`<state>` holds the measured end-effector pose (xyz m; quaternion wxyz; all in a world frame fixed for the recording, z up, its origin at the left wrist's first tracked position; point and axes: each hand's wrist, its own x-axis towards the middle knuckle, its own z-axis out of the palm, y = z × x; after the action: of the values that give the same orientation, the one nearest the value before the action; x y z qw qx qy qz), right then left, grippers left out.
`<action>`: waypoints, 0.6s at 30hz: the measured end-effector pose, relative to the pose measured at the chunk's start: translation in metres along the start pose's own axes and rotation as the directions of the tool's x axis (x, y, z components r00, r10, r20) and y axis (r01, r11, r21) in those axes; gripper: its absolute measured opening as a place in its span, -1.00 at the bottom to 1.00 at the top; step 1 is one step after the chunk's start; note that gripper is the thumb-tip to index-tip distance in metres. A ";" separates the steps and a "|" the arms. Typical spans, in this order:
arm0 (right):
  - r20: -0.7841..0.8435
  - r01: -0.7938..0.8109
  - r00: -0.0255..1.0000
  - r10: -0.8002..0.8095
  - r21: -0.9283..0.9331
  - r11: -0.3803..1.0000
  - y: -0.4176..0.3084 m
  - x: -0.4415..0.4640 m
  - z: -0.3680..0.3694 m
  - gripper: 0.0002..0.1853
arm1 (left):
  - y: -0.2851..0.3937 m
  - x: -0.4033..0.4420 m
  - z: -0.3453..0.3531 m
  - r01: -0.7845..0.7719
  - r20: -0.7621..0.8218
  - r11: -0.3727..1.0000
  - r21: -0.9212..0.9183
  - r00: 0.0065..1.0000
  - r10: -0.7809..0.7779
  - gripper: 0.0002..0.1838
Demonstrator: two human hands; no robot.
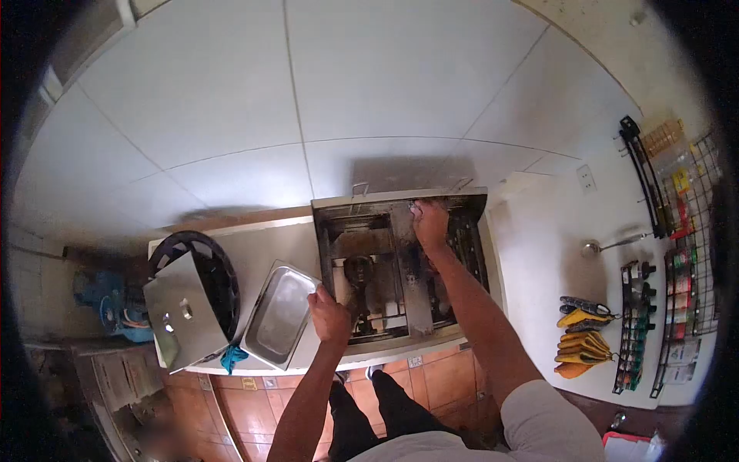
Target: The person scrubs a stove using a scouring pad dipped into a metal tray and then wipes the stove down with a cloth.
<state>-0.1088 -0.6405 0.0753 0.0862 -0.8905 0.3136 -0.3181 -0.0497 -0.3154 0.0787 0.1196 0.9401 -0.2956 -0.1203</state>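
A rectangular steel pan stands on the counter left of the stove. My left hand is closed on the pan's right rim. The stove is a dark, stained metal frame with its inside and burner parts exposed. Over its back right part, my right hand reaches to the top of the middle strip, fingers closed on something small and pale that I cannot make out.
On the left, a steel lid leans on a round black rack, with a teal cloth beside it. A ladle, oven mitts and spice racks hang on the right wall.
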 end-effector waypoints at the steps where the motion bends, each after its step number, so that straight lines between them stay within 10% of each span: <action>1: 0.015 0.075 0.997 -0.074 -0.128 0.989 0.017 0.003 -0.010 -0.84 | 0.002 0.001 -0.004 0.036 0.004 0.995 -0.090 0.999 -0.036 -0.49; 3: 0.084 0.226 0.974 -0.210 -0.357 0.906 0.050 0.003 -0.027 -0.83 | 0.004 -0.001 -0.009 0.026 -0.033 0.982 -0.189 0.999 -0.033 -0.47; 4: -0.051 0.018 0.999 -0.012 0.125 0.992 0.080 0.000 -0.025 -0.82 | 0.005 -0.001 -0.010 -0.018 -0.087 0.980 -0.200 0.996 0.000 -0.51; 5: -0.063 -0.148 0.972 0.228 0.593 0.792 0.118 -0.012 -0.018 -0.81 | 0.004 -0.004 -0.009 -0.058 -0.135 0.977 -0.207 0.990 0.031 -0.54; 7: -0.064 -0.204 0.952 0.300 0.600 0.774 0.119 -0.011 -0.023 -0.80 | 0.006 -0.001 -0.007 0.007 -0.105 0.964 -0.266 0.994 -0.036 -0.53; 9: -0.023 0.044 0.998 -0.056 -0.354 0.934 0.109 -0.007 -0.038 -0.78 | 0.002 -0.005 -0.007 0.005 -0.122 0.968 -0.251 0.992 -0.037 -0.53; 14: -0.034 -0.087 0.996 0.081 -0.495 0.864 0.123 -0.019 -0.007 -0.79 | -0.001 -0.004 -0.003 -0.156 -0.116 0.987 -0.039 0.982 0.151 -0.53; 18: 0.092 0.065 0.996 -0.020 -0.511 0.857 0.120 -0.015 -0.024 -0.82 | 0.007 -0.004 -0.003 0.067 -0.109 0.942 -0.329 0.988 -0.108 -0.52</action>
<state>-0.1930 -0.7247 0.0438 -0.1478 -0.9005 0.3635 -0.1874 -0.0561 -0.3183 0.0841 0.2855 0.9255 -0.2216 -0.1132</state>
